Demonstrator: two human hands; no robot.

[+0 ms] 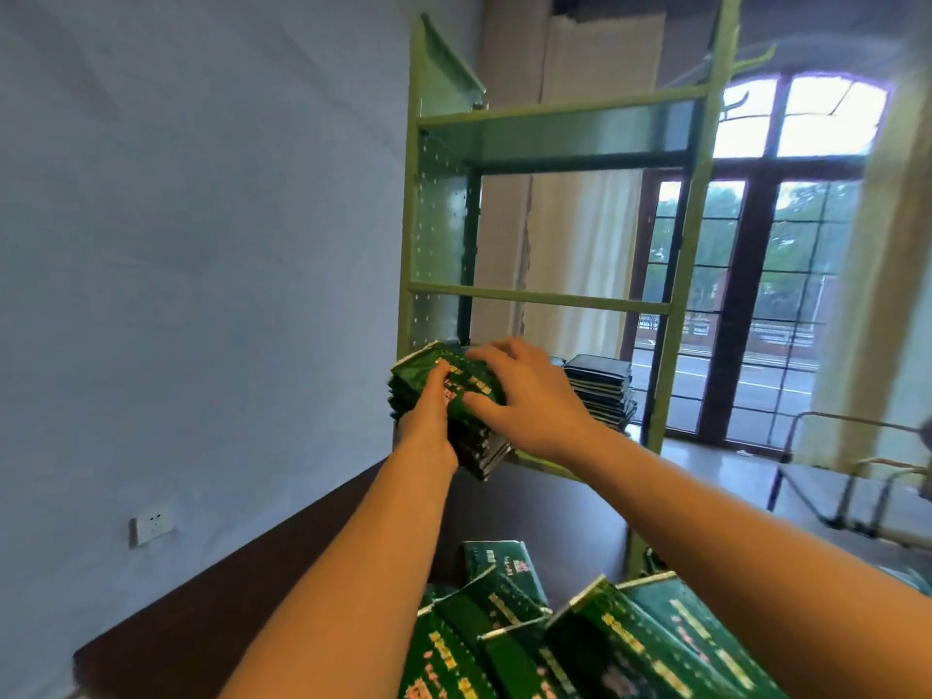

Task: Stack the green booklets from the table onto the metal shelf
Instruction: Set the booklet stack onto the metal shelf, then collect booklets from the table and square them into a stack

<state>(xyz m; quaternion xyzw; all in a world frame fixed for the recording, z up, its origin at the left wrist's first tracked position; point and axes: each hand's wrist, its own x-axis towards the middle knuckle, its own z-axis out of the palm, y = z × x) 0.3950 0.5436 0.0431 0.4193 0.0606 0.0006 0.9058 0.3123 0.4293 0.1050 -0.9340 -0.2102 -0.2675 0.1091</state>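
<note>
A thick stack of glossy dark-green booklets point(421, 370) is held between both hands at the left end of the lower level of the pale-green metal shelf point(539, 297). It is tilted, and whether its underside already rests on the board cannot be told. The stack is gripped by the left hand point(428, 416) from the near side, with the thumb laid on the top cover. The fingers of the right hand point(529, 396) are curled over the top and far edge, and the thumb is pressed to the near edge. A second, darker stack of booklets point(602, 391) is seen further right on the same level. More green booklets (loosely piled, overlapping) point(605, 643) are spread on the dark brown table point(227, 597) below the forearms.
</note>
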